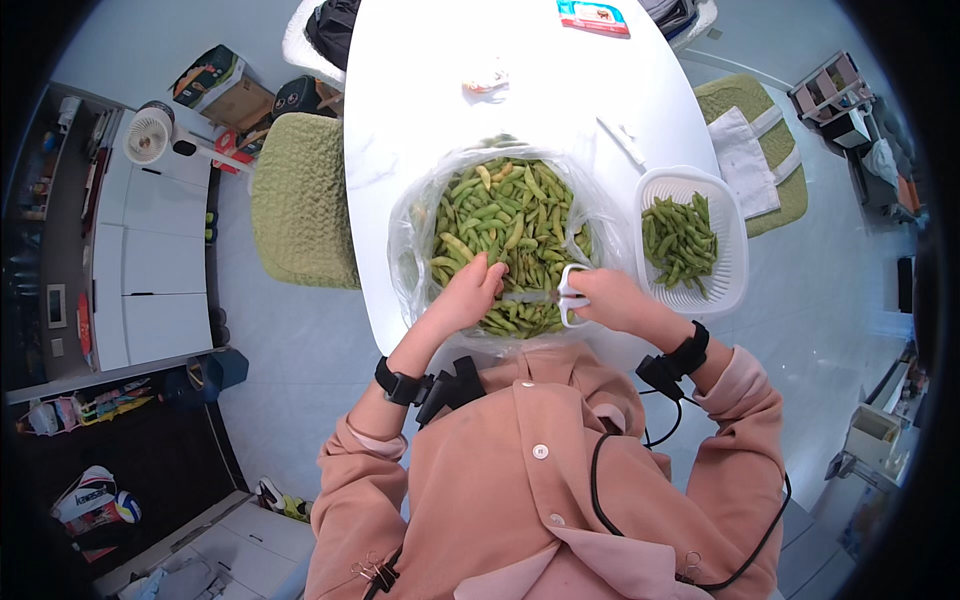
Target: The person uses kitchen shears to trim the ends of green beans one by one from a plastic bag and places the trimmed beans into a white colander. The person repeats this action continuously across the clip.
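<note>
A clear plastic bag (409,225) full of green soybean pods (495,206) lies open on the table in front of me. My left hand (469,291) is over the near left part of the pods, its fingertips pinched on a green pod (494,253). In my right hand (609,296) is a pair of scissors with white handles (566,300). Their blades (529,297) point left across the pods, towards my left fingertips. A white ribbed plastic basket (731,281) to the right of the bag holds a smaller heap of pods (679,240).
On the white table (405,90) are a pack of wipes (594,18), a small crumpled wrapper (486,79) and a slim white object (621,141). Green padded chairs stand left (300,202) and right (787,199); a white cloth bag (742,161) lies on the right one.
</note>
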`<action>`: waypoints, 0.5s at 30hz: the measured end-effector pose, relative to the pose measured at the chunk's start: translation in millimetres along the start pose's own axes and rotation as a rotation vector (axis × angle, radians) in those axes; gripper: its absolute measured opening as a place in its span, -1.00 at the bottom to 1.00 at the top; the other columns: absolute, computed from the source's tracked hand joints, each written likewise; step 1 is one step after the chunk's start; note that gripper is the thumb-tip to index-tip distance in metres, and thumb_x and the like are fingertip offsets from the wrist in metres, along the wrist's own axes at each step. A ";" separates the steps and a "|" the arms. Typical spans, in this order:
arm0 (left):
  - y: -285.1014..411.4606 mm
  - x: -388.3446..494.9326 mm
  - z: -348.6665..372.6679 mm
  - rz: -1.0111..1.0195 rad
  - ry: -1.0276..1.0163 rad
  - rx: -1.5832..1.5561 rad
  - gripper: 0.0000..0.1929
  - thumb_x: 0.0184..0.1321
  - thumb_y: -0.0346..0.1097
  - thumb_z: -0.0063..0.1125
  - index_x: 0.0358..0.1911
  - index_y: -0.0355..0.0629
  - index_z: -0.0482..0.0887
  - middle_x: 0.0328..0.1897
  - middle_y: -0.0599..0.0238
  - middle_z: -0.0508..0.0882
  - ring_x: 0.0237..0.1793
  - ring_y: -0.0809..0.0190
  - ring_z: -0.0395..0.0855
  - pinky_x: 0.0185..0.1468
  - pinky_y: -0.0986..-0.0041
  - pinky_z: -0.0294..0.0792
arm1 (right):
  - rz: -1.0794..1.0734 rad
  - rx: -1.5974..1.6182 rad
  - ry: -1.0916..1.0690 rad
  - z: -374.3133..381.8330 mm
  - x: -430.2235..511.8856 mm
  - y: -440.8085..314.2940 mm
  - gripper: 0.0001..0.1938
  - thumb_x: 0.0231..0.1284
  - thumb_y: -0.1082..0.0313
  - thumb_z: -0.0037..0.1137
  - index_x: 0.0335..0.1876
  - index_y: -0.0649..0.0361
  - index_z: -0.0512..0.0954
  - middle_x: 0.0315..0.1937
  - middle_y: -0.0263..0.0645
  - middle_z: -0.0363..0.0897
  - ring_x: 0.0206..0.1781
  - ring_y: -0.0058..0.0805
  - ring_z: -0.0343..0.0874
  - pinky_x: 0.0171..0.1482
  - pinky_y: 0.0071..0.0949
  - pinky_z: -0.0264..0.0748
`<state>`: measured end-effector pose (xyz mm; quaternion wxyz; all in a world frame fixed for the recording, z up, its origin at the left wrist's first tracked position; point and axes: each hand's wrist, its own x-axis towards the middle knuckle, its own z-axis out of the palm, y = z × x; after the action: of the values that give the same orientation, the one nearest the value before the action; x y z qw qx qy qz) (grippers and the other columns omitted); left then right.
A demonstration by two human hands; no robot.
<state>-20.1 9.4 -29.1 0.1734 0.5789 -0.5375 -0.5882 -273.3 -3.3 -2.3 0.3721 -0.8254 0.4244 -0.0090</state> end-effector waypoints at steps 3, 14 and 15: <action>-5.0 -1.0 -0.1 -0.001 -0.020 -0.090 -0.70 0.47 -0.14 -0.23 -0.09 -0.28 0.41 -0.47 0.40 0.44 -0.61 0.47 0.33 -0.56 0.59 0.24 | -0.056 -0.220 -0.017 17.8 -5.5 7.1 -0.82 -0.04 0.42 0.16 -0.27 0.11 0.48 -0.33 -0.21 0.60 -0.22 -0.16 0.63 -0.22 -0.23 0.53; -14.0 -7.3 -4.4 0.085 0.032 -0.135 -0.73 0.46 -0.18 -0.22 -0.06 -0.25 0.42 -0.47 0.45 0.40 -0.57 0.49 0.29 -0.52 0.63 0.21 | -0.286 -0.469 -0.030 39.5 1.0 17.3 -0.87 -0.06 0.47 0.12 -0.33 0.14 0.49 -0.33 -0.23 0.57 -0.25 -0.24 0.65 -0.25 -0.32 0.55; -13.6 -7.9 -5.3 0.078 0.029 -0.157 -0.73 0.46 -0.18 -0.22 -0.05 -0.25 0.42 -0.47 0.45 0.40 -0.57 0.50 0.29 -0.52 0.63 0.21 | -0.263 -0.486 -0.041 40.3 0.4 18.6 -0.87 -0.06 0.48 0.12 -0.33 0.14 0.49 -0.33 -0.23 0.57 -0.25 -0.24 0.65 -0.25 -0.31 0.55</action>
<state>-7.7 18.6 -35.2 0.2486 0.5505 -0.5092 -0.6131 -272.6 14.1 -43.1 0.1672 -0.9385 0.2956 0.0617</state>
